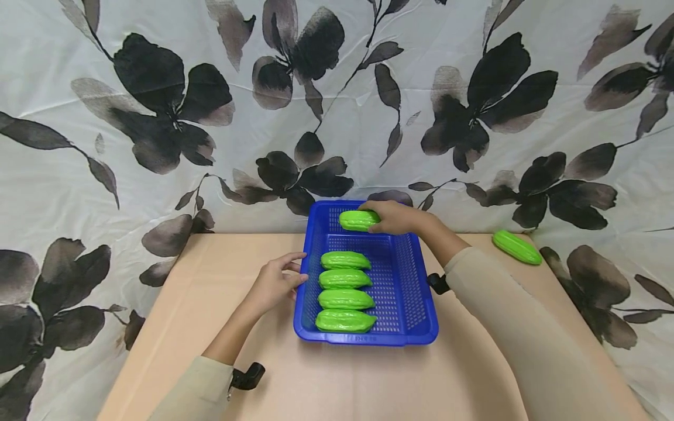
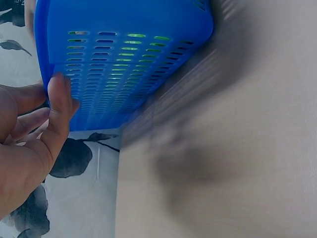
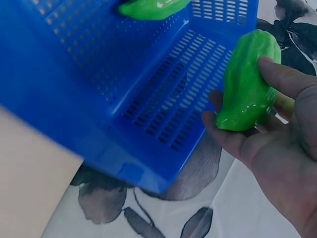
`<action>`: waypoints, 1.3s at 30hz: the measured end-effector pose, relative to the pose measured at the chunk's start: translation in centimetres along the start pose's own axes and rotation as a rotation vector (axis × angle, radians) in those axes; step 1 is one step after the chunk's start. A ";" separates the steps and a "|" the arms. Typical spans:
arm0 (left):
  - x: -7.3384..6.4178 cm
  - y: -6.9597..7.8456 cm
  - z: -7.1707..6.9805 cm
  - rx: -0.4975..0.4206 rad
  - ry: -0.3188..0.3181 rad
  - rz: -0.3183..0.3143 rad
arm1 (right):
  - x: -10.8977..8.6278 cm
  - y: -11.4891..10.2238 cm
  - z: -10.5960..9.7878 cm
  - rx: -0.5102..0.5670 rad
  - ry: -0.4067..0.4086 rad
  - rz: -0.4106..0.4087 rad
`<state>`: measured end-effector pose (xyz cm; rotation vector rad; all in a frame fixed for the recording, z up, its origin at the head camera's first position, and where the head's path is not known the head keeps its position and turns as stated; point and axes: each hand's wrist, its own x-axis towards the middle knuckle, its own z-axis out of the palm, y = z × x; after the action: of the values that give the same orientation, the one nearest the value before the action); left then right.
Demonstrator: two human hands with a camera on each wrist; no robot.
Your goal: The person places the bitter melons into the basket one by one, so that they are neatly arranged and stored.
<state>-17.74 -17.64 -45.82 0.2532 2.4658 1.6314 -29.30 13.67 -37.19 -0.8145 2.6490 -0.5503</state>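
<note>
A glossy green toy bitter gourd (image 1: 359,220), ridged and tapered at one end, is held over the far end of the blue basket (image 1: 416,275). My right hand (image 1: 392,217) grips it, thumb on one side and fingers on the other, as the right wrist view shows. On the basket's left rim, my left hand (image 1: 274,283) holds the edge between thumb and fingers; one digit lies against the slotted outer wall (image 2: 106,64). Several more bitter gourds (image 1: 346,299) lie in a column along the left half of the basket, tips pointing right.
One loose bitter gourd (image 1: 517,247) lies at the right back edge of the wooden table (image 1: 342,386). Floral cloth (image 1: 379,117) hangs behind the table and shows along both sides. A raised ridge (image 1: 368,235) crosses the basket near its far end.
</note>
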 end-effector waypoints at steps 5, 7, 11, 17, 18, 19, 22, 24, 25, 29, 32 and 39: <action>0.1 0.0 0.0 0.007 0.002 0.016 | 1.6 -0.6 0.4 0.001 -0.028 0.009; 0.2 0.0 0.0 0.006 -0.002 0.012 | 2.3 -0.7 0.8 -0.003 -0.037 0.016; 0.3 0.1 0.0 0.013 0.002 0.004 | 3.7 -0.8 2.0 -0.004 -0.039 0.024; 0.2 0.2 0.1 0.018 0.006 -0.008 | 4.9 -0.4 4.1 -0.014 -0.062 0.083; 0.2 0.1 0.1 0.017 0.003 -0.007 | 5.1 -0.2 4.3 -0.019 -0.059 0.090; 0.2 0.1 0.1 0.014 0.004 -0.012 | 5.3 -0.1 4.6 -0.025 -0.055 0.093; 0.2 0.2 0.1 0.015 0.002 -0.009 | 5.5 0.4 5.4 -0.032 -0.056 0.099; 0.1 0.2 0.0 0.018 0.006 -0.006 | 5.7 0.5 5.8 -0.027 -0.060 0.093; 0.2 0.3 0.0 0.018 0.006 -0.008 | 5.7 0.7 6.1 -0.017 -0.063 0.092; 0.4 0.2 0.0 0.016 0.006 -0.007 | 5.7 0.9 6.8 0.018 -0.061 0.071; 0.4 0.0 0.0 0.014 0.002 -0.007 | 5.7 0.9 7.2 0.039 -0.066 0.062; 0.6 -0.1 0.1 0.014 0.004 -0.004 | 5.8 1.4 8.1 0.070 -0.079 0.106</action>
<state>-18.30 -17.44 -45.97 0.2473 2.4798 1.6147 -31.23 9.18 -45.99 -0.6569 2.5683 -0.5683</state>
